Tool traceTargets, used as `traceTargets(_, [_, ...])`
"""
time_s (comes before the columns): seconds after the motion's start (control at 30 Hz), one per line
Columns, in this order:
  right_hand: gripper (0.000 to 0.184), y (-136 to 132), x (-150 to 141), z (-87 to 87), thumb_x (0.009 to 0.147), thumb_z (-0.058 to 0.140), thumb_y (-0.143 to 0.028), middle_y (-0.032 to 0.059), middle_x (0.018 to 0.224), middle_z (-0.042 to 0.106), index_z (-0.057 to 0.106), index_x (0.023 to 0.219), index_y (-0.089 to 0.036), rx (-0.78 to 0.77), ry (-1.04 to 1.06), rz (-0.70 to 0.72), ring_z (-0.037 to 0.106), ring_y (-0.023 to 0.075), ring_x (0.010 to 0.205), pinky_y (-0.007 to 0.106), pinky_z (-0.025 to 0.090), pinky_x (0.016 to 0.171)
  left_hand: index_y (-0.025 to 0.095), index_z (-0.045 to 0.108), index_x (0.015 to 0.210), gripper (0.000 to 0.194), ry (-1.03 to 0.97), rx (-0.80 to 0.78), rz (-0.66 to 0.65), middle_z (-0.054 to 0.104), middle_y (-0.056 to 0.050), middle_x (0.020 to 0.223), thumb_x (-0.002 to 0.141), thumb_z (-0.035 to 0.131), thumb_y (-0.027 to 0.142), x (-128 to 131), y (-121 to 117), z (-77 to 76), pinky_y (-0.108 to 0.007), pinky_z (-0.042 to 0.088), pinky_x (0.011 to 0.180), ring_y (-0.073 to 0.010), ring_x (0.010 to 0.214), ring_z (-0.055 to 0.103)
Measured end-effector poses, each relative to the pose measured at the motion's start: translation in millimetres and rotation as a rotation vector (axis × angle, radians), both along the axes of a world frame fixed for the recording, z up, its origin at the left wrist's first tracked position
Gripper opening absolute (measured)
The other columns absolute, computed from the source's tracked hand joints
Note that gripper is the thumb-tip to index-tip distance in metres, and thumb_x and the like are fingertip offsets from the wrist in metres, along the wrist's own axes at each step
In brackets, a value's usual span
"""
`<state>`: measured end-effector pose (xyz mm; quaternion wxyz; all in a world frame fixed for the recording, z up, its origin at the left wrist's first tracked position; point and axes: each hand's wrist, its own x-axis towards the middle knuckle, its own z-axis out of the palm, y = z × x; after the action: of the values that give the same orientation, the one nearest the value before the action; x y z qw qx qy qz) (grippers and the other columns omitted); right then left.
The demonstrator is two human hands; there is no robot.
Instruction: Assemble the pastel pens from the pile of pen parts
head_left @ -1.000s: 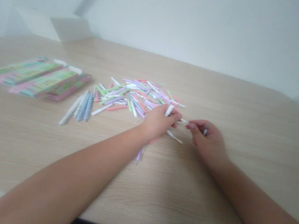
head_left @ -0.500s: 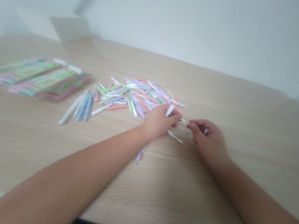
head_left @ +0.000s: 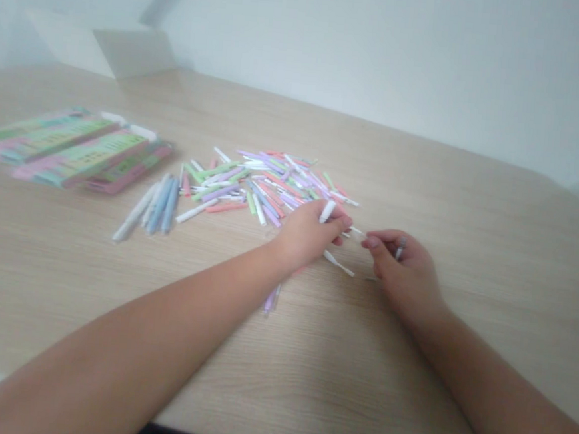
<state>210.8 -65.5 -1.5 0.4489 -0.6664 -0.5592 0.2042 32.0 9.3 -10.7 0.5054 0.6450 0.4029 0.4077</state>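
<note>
Left hand point(head_left: 304, 237), cradling a short white tube point(head_left: 327, 211), and right hand point(head_left: 402, 265) pinch a slender white stick point(head_left: 358, 232), seemingly steadying it.

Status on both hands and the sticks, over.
Left hand gripping white stick; right hand pinched, contents unclear. Coloured stick pile directly behind left hand.
</note>
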Motion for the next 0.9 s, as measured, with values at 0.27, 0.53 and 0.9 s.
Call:
traceTargets(0.27, [0.024, -1.5, -2.3, 2.2, 0.088, 0.069, -0.046, -0.0011, 0.058, 0.057, 0.073, 0.093, -0.023, -0.008, -0.031, 0.018, 0.049, 0.0158, 0.051, 0.030, 0.039, 0.050, 0.021, 0.070, 0.090, 0.022, 0.116, 0.057, -0.031, 0.073, -0.001, 0.074, 0.089, 0.065, 0.042, -0.9, -4.7, 2.7, -0.026, 0.049, 0.064, -0.0151, 0.068, 0.068])
traceTargets(0.53, [0.029, -0.8, 1.7, -0.1, 0.086, 0.072, -0.049, 0.0034, 0.072, 0.070, 0.076, 0.095, -0.022, -0.035, 0.003, 0.125, 0.060, 0.0181, 0.063, 0.031, 0.045, 0.056, 0.023, 0.078, 0.094, 0.021, 0.227, 0.129, -0.149, 0.076, 0.000, 0.077, 0.090, 0.063, 0.038, -2.3, -12.8, 15.7, -0.026, 0.048, 0.067, -0.0159, 0.075, 0.070])
traceTargets(0.9, [0.038, -50.7, 21.9, 28.3, 0.093, 0.059, -0.060, 0.0017, 0.077, 0.068, 0.068, 0.104, -0.025, -0.273, -0.568, 0.127, 0.062, 0.0184, 0.064, 0.032, 0.045, 0.059, 0.021, 0.073, 0.086, 0.019, 0.164, 0.138, -0.058, 0.074, 0.000, 0.074, 0.088, 0.062, 0.035, -6.4, -4.4, 15.6, -0.027, 0.045, 0.064, -0.0140, 0.069, 0.067])
